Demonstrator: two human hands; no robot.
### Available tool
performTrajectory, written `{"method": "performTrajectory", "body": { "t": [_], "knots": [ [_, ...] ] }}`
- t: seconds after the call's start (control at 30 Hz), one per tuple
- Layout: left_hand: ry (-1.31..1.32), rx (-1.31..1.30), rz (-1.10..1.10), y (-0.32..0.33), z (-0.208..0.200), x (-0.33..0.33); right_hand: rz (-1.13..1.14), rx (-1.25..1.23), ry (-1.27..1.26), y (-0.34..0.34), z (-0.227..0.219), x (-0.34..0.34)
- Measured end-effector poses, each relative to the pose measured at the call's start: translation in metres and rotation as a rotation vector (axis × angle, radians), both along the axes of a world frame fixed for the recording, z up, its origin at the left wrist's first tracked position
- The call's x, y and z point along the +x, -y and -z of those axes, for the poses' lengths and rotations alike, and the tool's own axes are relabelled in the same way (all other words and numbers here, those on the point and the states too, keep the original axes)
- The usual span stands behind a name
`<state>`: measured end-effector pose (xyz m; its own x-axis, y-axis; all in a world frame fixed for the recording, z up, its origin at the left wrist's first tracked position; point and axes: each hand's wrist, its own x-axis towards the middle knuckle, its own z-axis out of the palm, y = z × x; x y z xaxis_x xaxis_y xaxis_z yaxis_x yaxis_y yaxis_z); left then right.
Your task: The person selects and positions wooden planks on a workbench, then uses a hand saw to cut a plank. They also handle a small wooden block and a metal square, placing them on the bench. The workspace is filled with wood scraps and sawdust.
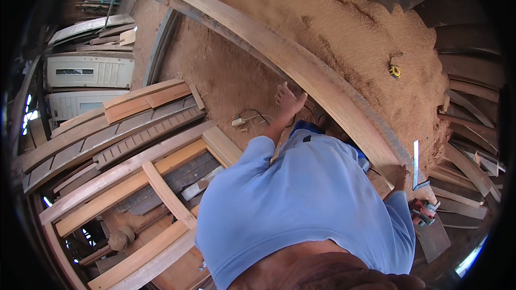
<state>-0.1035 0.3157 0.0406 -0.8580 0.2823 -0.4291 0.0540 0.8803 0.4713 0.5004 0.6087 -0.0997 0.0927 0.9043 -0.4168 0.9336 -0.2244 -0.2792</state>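
A long wooden plank [290,64] lies along a narrow dark bench, running from the far left to the near right. My left hand [291,102] is raised beside the plank's left edge, fingers spread and holding nothing. At the plank's near end my right hand [398,175] grips the wood, its fingers only partly showing in shadow. Just right of that hand are a try square [416,166] with a bright blade and a red power tool [423,212].
Sawdust covers the ground beyond the bench, with a yellow tape measure [395,71] on it. To the left stand a wooden frame [156,182] and stacked door panels [91,72]. A white power socket [238,122] with a cord lies nearby. Boards [467,102] line the right side.
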Motion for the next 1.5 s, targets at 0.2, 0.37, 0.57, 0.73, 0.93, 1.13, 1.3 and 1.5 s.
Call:
{"method": "performTrajectory", "body": {
  "t": [0.2, 0.37, 0.57, 0.73, 0.93, 1.13, 1.3, 1.5],
  "knots": [
    [0.46, 0.437, -0.621, 0.018, 0.053, -0.038, -0.048, -0.25, -0.141, -0.002, -0.05, 0.007],
    [0.77, 0.856, -0.741, -0.001, 0.026, -0.051, -0.015, -0.313, -0.058, 0.046, -0.042, 0.002],
    [0.712, 0.719, -0.608, 0.006, 0.044, -0.047, 0.028, -0.246, 0.068, 0.059, -0.012, 0.017],
    [0.726, 0.699, -0.754, 0.001, 0.06, -0.041, 0.036, -0.21, 0.21, 0.074, -0.027, -0.013],
    [0.697, 0.707, -0.752, -0.012, 0.05, -0.031, -0.081, -0.216, 0.266, 0.062, -0.07, -0.045],
    [0.72, 0.626, -0.662, -0.052, 0.006, -0.043, -0.481, -0.32, 0.151, -0.011, -0.048, -0.041],
    [0.674, 0.511, -0.563, -0.103, 0.028, -0.057, -0.561, -0.227, 0.134, -0.036, -0.038, -0.031],
    [0.569, 0.546, -0.501, -0.109, 0.053, -0.058, -0.274, -0.088, 0.107, -0.005, -0.076, -0.076]
  ]
}}
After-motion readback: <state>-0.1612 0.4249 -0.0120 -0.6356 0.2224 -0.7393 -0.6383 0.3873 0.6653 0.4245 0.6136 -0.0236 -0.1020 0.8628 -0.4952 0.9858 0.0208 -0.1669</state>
